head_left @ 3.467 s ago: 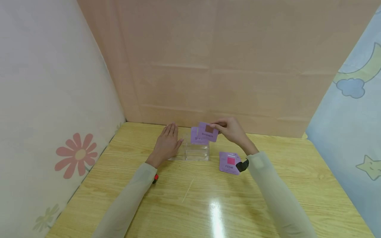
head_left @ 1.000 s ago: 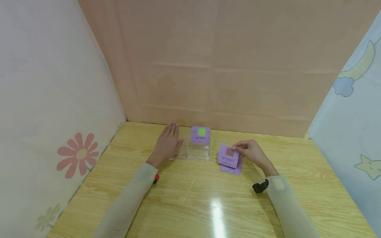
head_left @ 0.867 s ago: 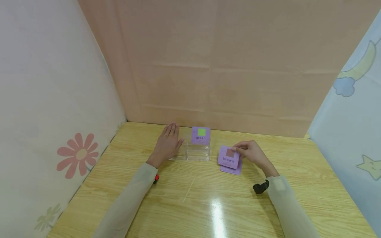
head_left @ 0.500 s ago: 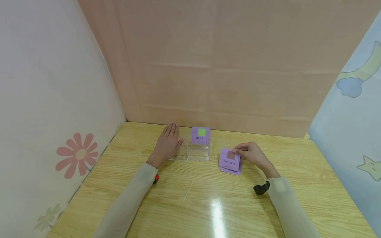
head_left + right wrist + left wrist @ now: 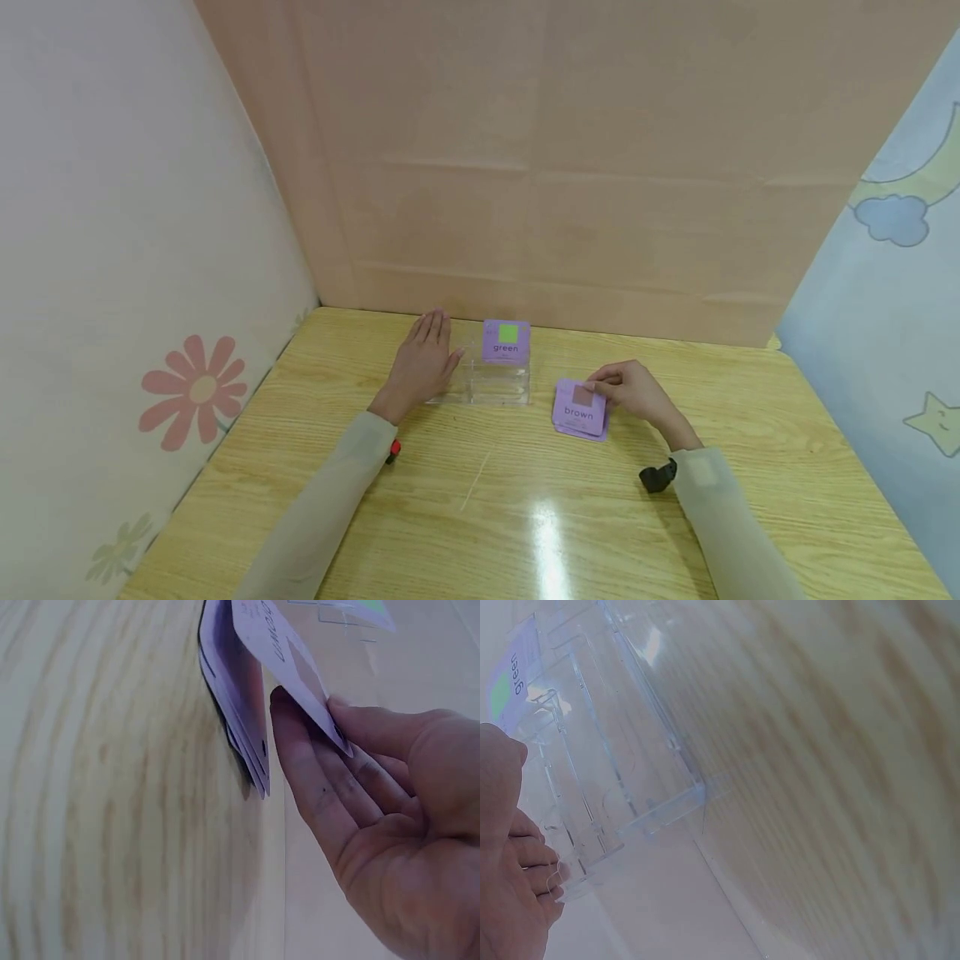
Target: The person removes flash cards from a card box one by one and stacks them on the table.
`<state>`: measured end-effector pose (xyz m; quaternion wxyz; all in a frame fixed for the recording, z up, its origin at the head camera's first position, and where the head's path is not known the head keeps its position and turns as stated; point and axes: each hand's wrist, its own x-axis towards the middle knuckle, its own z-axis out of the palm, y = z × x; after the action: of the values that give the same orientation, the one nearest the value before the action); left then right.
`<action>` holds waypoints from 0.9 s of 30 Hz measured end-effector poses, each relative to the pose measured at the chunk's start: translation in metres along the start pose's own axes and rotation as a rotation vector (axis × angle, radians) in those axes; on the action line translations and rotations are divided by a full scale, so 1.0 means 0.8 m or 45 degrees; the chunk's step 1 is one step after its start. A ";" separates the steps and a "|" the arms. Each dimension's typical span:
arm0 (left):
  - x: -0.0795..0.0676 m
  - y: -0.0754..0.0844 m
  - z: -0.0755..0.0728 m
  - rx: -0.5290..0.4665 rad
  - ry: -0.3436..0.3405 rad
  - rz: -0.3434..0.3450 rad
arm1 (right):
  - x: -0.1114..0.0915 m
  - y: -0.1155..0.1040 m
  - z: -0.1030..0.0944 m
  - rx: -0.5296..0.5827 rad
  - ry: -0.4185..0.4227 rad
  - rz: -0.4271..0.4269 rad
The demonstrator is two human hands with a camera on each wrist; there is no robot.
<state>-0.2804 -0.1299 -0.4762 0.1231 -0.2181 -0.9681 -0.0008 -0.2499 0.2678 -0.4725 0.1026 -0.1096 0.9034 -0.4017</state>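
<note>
Between thumb and fingers, my right hand [image 5: 636,393] pinches the upper right edge of a purple card [image 5: 578,408] marked "brown". In the right wrist view that card [image 5: 289,664] tilts up over a small stack of purple cards [image 5: 234,712] on the table, its lower edge close to them. My left hand [image 5: 422,360] lies with straight fingers on the left part of a clear plastic stepped holder [image 5: 498,385]. A purple card reading "green" [image 5: 506,342] stands upright in the holder's back right slot. The holder's front tiers [image 5: 622,750] show bare in the left wrist view.
The wood-grain table [image 5: 480,517] runs to a brown paper backdrop [image 5: 525,208] close behind the holder. Printed side walls [image 5: 172,250] stand at left and right. A black wrist camera [image 5: 658,477] sits under the right sleeve.
The right hand has brought the brown card from in front of the green card down to the stack at the right, then lowered it slightly. The left hand has stayed put.
</note>
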 end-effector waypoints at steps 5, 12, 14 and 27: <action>-0.002 0.000 -0.004 0.002 -0.004 0.008 | -0.001 -0.003 0.003 -0.099 0.013 -0.020; -0.001 -0.001 -0.001 0.010 0.022 0.012 | -0.001 -0.007 0.006 -0.224 0.033 0.007; -0.001 -0.001 0.000 0.013 0.034 0.012 | 0.000 -0.007 0.006 -0.253 0.038 0.007; -0.001 -0.001 0.000 0.015 0.034 0.016 | 0.000 -0.008 0.010 -0.258 0.028 -0.002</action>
<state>-0.2800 -0.1311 -0.4760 0.1373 -0.2234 -0.9650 0.0027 -0.2470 0.2582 -0.4728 0.0809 -0.1157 0.9404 -0.3093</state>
